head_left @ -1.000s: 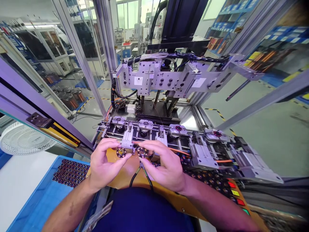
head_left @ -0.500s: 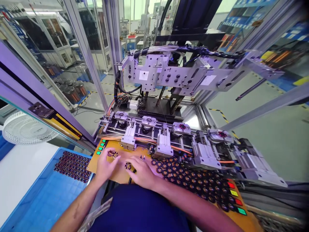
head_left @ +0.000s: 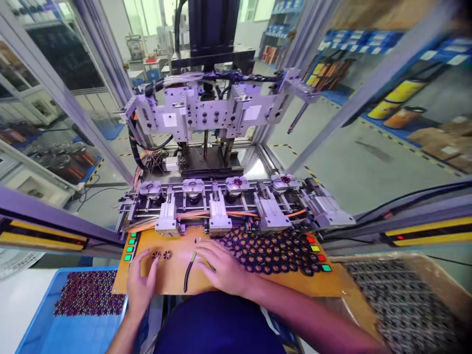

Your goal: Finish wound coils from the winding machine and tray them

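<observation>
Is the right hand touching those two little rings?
No, the right hand is at the black-handled tool, and the two little rings are by the left hand.

A deep blue garment (head_left: 221,324) covered the wearer's front, one even colour throughout, with a smooth, rounded outline; its weave and seams were too indistinct to tell. The left hand (head_left: 142,280) and the right hand (head_left: 220,268) were both bare, fingers and thumbs uncovered. The left forearm (head_left: 127,328) and right forearm (head_left: 291,307) were bare too, each narrowing toward the wrist.
</observation>
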Motion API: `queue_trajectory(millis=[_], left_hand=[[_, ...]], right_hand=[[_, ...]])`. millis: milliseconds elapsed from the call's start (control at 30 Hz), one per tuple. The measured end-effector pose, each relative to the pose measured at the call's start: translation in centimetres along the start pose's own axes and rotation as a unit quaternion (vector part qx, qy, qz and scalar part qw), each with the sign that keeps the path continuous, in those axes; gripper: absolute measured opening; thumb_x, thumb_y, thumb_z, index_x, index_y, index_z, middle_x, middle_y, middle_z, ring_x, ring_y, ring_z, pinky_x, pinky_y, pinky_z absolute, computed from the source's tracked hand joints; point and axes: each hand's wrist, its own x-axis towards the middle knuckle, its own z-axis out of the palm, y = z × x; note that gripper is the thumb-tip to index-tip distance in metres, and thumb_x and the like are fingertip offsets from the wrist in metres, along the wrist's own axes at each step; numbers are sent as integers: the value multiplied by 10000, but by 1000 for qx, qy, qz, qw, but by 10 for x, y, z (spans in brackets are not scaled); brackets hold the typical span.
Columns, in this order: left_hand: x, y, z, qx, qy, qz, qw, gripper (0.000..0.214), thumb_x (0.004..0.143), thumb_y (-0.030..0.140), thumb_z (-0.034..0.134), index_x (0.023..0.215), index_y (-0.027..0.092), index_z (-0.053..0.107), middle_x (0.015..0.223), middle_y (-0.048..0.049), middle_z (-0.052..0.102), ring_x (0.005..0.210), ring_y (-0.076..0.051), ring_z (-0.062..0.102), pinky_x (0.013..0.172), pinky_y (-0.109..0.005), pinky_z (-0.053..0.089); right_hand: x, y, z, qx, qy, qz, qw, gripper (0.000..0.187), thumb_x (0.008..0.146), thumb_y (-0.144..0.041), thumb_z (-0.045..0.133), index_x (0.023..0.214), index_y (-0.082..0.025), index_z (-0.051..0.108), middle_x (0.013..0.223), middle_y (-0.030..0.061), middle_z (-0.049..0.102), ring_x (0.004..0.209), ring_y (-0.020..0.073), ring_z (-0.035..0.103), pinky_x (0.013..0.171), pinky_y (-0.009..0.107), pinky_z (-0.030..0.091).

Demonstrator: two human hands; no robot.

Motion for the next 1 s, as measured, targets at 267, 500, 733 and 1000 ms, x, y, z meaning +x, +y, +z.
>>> queue_trajectory(millis=[267, 500, 733, 1000], left_hand=[[159, 158, 37, 12, -129, 364, 923, 260, 872, 277, 659, 1117, 193, 641, 1181, -113, 682, 1247, -303, 551, 1083, -538, 432], [214, 219, 154, 58, -303, 399, 863, 190, 880, 297, 637, 1001, 169, 708, 1278, -143, 609, 1375, -353, 407, 1093, -545, 401], [225, 222, 164, 100, -398, 409, 815, 259, 939, 298, 532, 1125, 190, 677, 1328, -148, 574, 1353, -314, 405, 1090, -506, 377], [232, 233, 174, 120, -470, 376, 790, 289, 867, 308, 636, 1117, 164, 653, 1336, -133, 569, 1309, -314, 451, 1047, -510, 388]], right_hand=[[25, 100, -216, -284, 29, 88, 954, 231, 899, -269, 577, 1050, -139, 694, 1096, 156, 700, 1059, 299, 639, 994, 500, 489], [39, 169, -260, -321, -76, 177, 927, 221, 777, -262, 734, 960, -142, 703, 1101, 121, 693, 1057, 268, 639, 955, 396, 505], [39, 193, -253, -277, -141, 228, 923, 222, 906, -356, 657, 977, -145, 668, 1201, 88, 634, 1149, 224, 577, 1016, 456, 463], [51, 199, -258, -209, -169, 280, 921, 294, 936, -428, 610, 964, -142, 671, 1087, 71, 681, 1027, 197, 637, 956, 420, 500]])
